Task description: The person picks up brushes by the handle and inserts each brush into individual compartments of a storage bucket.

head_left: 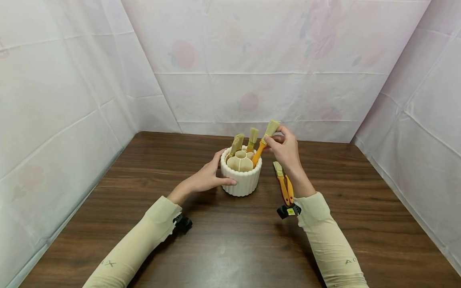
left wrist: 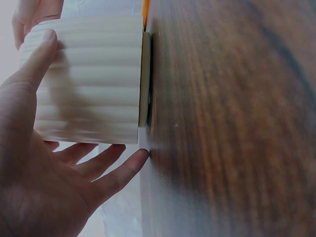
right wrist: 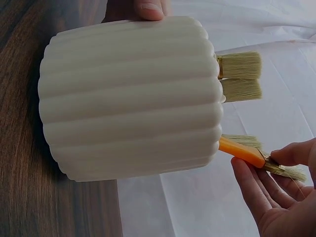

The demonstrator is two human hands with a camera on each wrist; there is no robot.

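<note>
1. Head view, far left first: the left hand (head_left: 205, 178) cups the left side of the ribbed white cup (head_left: 242, 182), fingers spread along its wall and thumb across the near side; the left wrist view shows the same loose hold, with the cup's base flat on the table (head_left: 230, 240).
2. Mid scene, the cup is split into compartments. Two brushes (head_left: 245, 141) already stand bristles-up in the far ones.
3. Just right of these, an orange-handled brush (head_left: 262, 145) leans with its handle end in the cup's right compartment, its bristles (head_left: 271, 127) up and tilted right.
4. The right hand (head_left: 286, 150) pinches this brush near the metal band, thumb and fingertips pressed on it, as the right wrist view confirms.
5. My judgement: to seat it well, the handle wants guiding straight down while the left hand steadies the cup against tipping.
6. Further right, spare brushes (head_left: 284, 184) lie on the table beside the right forearm; they and the standing bristles crowd the hand's path.
</note>
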